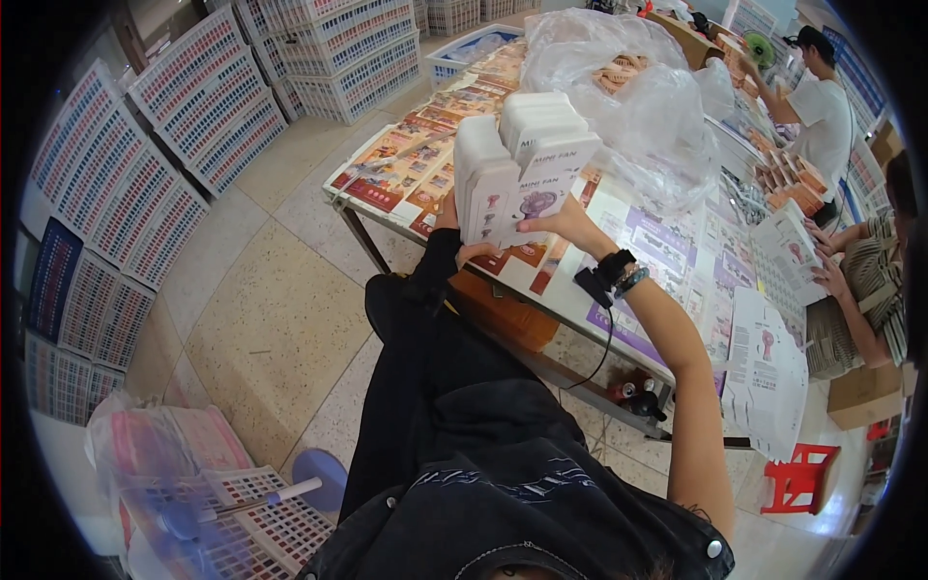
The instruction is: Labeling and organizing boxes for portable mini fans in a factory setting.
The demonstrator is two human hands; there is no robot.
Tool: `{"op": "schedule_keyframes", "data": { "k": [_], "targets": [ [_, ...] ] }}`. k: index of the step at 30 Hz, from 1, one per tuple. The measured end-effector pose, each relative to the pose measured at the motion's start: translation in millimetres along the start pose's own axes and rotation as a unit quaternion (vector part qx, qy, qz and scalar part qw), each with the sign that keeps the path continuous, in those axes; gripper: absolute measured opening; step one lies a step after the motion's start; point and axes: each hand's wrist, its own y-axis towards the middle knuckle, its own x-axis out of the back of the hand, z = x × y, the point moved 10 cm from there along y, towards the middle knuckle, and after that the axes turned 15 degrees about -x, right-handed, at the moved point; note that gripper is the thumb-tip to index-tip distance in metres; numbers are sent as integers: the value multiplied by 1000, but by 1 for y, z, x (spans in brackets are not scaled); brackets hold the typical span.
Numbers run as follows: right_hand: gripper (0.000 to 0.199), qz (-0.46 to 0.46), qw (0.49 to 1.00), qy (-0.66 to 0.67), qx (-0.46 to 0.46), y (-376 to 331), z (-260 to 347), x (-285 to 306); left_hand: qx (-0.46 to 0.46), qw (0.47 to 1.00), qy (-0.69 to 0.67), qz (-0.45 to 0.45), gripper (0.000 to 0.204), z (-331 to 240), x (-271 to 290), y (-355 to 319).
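Note:
Upright over the table's near edge is a bundle of white flat cartons (505, 205), printed with pictures of small handheld fans. At its upper part the bundle is split into two uneven piles, the right one higher. My left hand (472, 253) wraps round its lower left side, fingers partly hidden behind the cartons. From the right, my right hand (572, 226) grips the bundle, thumb on the printed front face. A black watch (614, 267) and a beaded bracelet sit on my right wrist.
The long table (643, 253) is covered with printed sheets and bears clear plastic bags (628, 106). White crates (193, 106) are stacked left. At right, a co-worker's hands (824, 266) hold similar cartons; another person (820, 116) stands farther off. A red stool (800, 478) stands lower right.

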Motion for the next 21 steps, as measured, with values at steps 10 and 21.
{"op": "schedule_keyframes", "data": {
  "k": [10,21],
  "targets": [
    [61,22,954,142,-264,8,-63,44,144,978,-144,49,67,-23,-72,-17],
    [69,-42,916,-136,-376,19,-65,99,117,909,367,156,52,-29,-23,2]
  ]
}}
